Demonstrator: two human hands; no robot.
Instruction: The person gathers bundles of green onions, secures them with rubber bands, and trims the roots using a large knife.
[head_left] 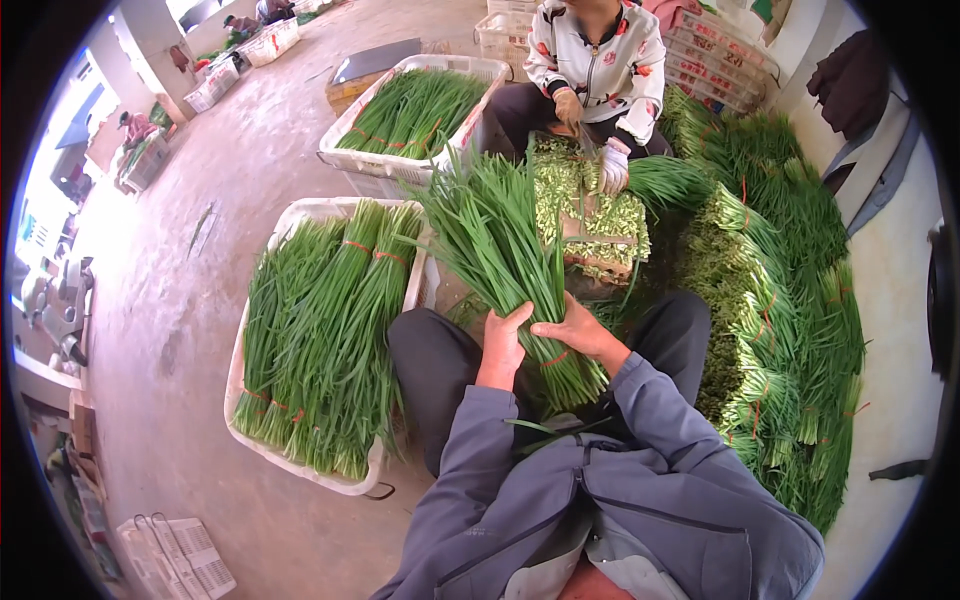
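Observation:
A thick bunch of long green chives [500, 240] lies across my lap, its leaf tips fanning away from me. My left hand [501, 338] grips the bunch near its base. My right hand [577, 331] is closed on the same bunch just to the right, with a red rubber band [553, 358] around its fingers. The cut ends [577, 385] stick out below my hands toward my grey jacket.
A white crate [262, 440] at my left holds tied chive bundles; a second crate [345, 160] stands beyond it. A large heap of banded bundles [790, 330] fills the right. A person in a patterned jacket [598, 60] sits opposite, gloved hands on chives over a block [590, 225].

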